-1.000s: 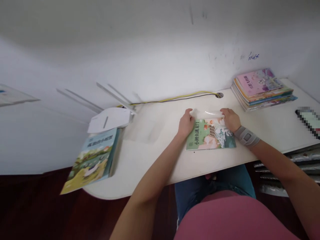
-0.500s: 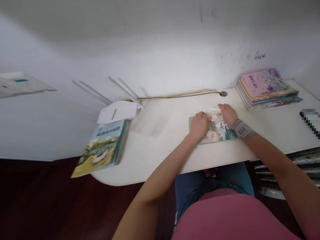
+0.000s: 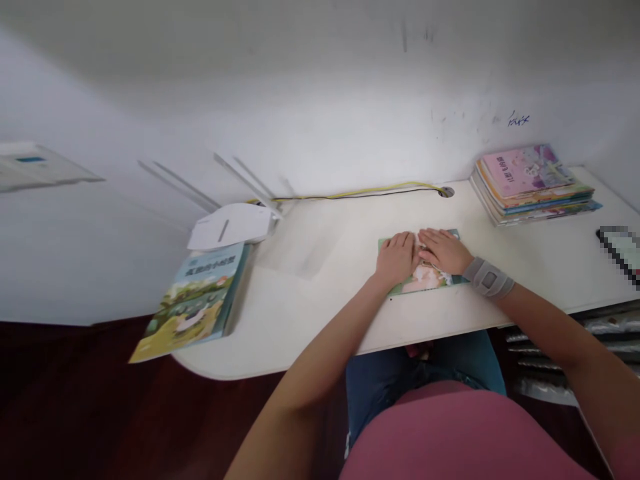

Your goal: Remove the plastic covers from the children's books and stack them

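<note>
Though flat, book [image 3: 426, 279] partly hidden under left hand [image 3: 397, 259] and right hand [image 3: 447, 253].

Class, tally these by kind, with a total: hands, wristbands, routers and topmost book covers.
Hands: 2, left hand and right hand
Wristbands: 1, grey wristband
Routers: 1, white router
Topmost book covers: 3, green cover under both hands, pink cover, blue-and-yellow cover
Total: 7

Left hand [image 3: 397, 259] and right hand [image 3: 445, 251] are covering most of the booklet [image 3: 427, 279], so its upper art's mostly hiding. Some pixelated phone [image 3: 623, 248] is running off the right edge, and the wall plate [image 3: 47, 168] is getting chopped at the left.
</note>
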Motion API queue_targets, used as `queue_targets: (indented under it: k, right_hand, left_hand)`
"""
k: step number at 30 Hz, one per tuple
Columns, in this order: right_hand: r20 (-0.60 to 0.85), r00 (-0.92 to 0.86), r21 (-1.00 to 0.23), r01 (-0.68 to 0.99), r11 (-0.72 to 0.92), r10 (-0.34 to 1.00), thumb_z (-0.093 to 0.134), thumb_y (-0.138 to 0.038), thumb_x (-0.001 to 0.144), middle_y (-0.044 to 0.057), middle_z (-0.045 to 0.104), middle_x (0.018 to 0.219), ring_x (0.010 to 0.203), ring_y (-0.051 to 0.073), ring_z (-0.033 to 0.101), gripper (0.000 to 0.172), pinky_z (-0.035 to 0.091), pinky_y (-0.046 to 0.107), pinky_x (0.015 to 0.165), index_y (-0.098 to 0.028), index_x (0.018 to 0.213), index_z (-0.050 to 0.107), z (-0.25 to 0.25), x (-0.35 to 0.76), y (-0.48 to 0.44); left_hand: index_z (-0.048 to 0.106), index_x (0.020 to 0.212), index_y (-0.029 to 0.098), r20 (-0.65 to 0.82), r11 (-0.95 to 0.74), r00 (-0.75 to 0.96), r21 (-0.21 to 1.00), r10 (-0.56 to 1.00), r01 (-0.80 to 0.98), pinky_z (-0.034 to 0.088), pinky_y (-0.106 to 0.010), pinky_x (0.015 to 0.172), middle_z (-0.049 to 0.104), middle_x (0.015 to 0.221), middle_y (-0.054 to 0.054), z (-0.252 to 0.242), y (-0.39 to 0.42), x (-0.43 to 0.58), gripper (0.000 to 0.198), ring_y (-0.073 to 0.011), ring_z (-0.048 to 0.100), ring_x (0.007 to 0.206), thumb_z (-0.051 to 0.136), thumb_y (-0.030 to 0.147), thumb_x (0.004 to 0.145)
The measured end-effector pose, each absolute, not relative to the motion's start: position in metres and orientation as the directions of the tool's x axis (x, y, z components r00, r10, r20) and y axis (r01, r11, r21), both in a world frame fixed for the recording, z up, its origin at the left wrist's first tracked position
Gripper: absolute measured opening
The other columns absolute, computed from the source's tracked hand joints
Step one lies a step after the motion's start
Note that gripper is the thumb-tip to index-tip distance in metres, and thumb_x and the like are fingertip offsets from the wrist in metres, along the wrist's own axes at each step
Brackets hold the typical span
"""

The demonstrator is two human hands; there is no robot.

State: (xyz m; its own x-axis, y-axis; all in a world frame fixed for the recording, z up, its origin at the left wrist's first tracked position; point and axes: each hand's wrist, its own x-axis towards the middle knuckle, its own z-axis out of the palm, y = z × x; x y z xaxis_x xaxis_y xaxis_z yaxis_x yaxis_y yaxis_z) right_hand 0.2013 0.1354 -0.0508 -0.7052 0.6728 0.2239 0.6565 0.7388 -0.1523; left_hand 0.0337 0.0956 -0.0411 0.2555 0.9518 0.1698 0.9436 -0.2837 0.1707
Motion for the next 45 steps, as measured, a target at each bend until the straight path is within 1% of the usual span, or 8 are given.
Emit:
queue_targets:
  k: [12,18,22,25,28,31,38,45]
  right_hand:
    - [0.316,-0.607,-0.132,0.733,0.668,0.729,0.043,-0.033,0.093,0.014,0.061,0.106,0.099,0.024,0.053,0.036,0.041,0.035,0.089,-0.014,0.115,0.063,-0.047,0.231,0.149]
    - [0.271,-0.567,-0.07,0.794,0.604,0.778,0.04,-0.033,0.094,0.01,0.061,0.096,0.091,0.022,0.052,0.033,0.037,0.033,0.079,-0.019,0.112,0.064,-0.045,0.244,0.153]
    - [0.296,-0.529,-0.072,0.818,0.571,0.795,0.042,-0.033,0.093,0.01,0.062,0.098,0.092,0.023,0.053,0.032,0.036,0.033,0.08,-0.019,0.11,0.064,-0.046,0.24,0.151]
    - [0.311,-0.508,-0.106,0.822,0.56,0.804,0.043,-0.035,0.093,0.01,0.062,0.1,0.094,0.023,0.054,0.032,0.036,0.034,0.08,-0.018,0.111,0.063,-0.047,0.24,0.151]
    - [0.318,-0.49,-0.164,0.815,0.556,0.812,0.043,-0.035,0.093,0.01,0.063,0.102,0.095,0.023,0.054,0.032,0.037,0.033,0.081,-0.018,0.111,0.063,-0.05,0.243,0.154]
    - [0.335,-0.476,-0.234,0.794,0.561,0.813,0.045,-0.034,0.091,0.01,0.063,0.103,0.097,0.023,0.054,0.03,0.039,0.034,0.083,-0.018,0.109,0.063,-0.052,0.246,0.158]
    - [0.396,-0.441,-0.518,0.617,0.593,0.805,0.052,-0.035,0.085,0.01,0.062,0.102,0.098,0.022,0.057,0.032,0.045,0.038,0.089,-0.018,0.109,0.062,-0.036,0.256,0.162]
    - [0.186,-0.419,-0.896,0.298,0.328,0.889,0.062,-0.039,0.076,0.003,0.07,0.088,0.079,0.018,0.064,0.029,0.052,0.034,0.075,-0.022,0.098,0.068,-0.01,0.275,0.161]
  left_hand:
    - [0.052,0.127,0.017,0.176,-0.077,0.042,0.198,0.984,0.977,0.038,-0.041,0.097,0.055,0.128,-0.014,-0.046,0.089,-0.001,0.043,-0.0285,0.048,0.118,0.035,0.037,0.093]
    - [0.046,0.13,0.004,0.167,0.087,-0.127,0.227,0.978,0.97,0.029,-0.048,0.106,0.049,0.135,-0.023,-0.047,0.084,-0.004,0.059,-0.0342,0.041,0.127,0.042,0.046,0.09]
    - [0.053,0.122,0.009,0.131,0.097,-0.15,0.342,0.98,0.935,0.028,-0.05,0.107,0.048,0.138,-0.02,-0.042,0.083,-0.011,0.047,-0.034,0.039,0.129,0.043,0.042,0.089]
    - [0.059,0.112,0.016,0.112,0.122,-0.215,0.543,0.97,0.831,0.036,-0.048,0.102,0.056,0.129,-0.016,-0.039,0.084,-0.018,0.036,-0.0309,0.047,0.122,0.045,0.038,0.088]
    - [0.051,0.123,0.02,0.054,0.129,-0.287,0.805,0.956,0.579,0.048,-0.04,0.085,0.064,0.107,-0.01,-0.036,0.088,-0.023,0.042,-0.0228,0.061,0.096,0.049,0.036,0.084]
    - [0.032,0.14,0.025,-0.003,0.074,-0.212,0.942,0.977,0.327,0.05,-0.033,0.071,0.063,0.084,0.001,-0.03,0.095,-0.026,0.069,-0.0162,0.063,0.075,0.058,0.032,0.077]
    - [0.066,0.1,0.015,-0.104,0.105,-0.017,0.994,0.994,0.017,0.049,-0.034,0.078,0.069,0.084,-0.004,-0.02,0.102,-0.039,0.045,-0.0171,0.064,0.075,0.075,0.037,0.062]
    - [0.069,0.087,0.017,-0.089,0.102,-0.14,0.991,0.986,0.09,0.048,-0.033,0.075,0.069,0.077,-0.002,-0.023,0.094,-0.04,0.037,-0.0159,0.061,0.07,0.076,0.042,0.061]
